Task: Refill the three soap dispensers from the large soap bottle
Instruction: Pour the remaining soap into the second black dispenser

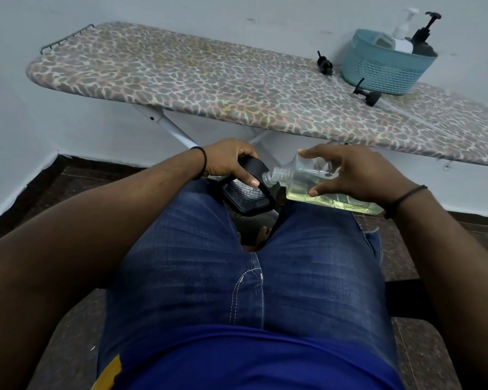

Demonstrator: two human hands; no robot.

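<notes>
The right hand (358, 175) held the clear soap bottle (321, 187) tipped almost flat over the lap, fingers (312, 153) spread around its body, yellow-green soap pooled along its lower side and short of the open neck. The left hand (228, 161) gripped a black dispenser (248, 198) just under that neck. To pour well, the neck probably needed to sit right over the dispenser's opening, hidden here, before a slow tilt. Two more dispensers stood in the blue basket (383, 71) on the ironing board (209, 80), beside loose pump heads (368, 94).
</notes>
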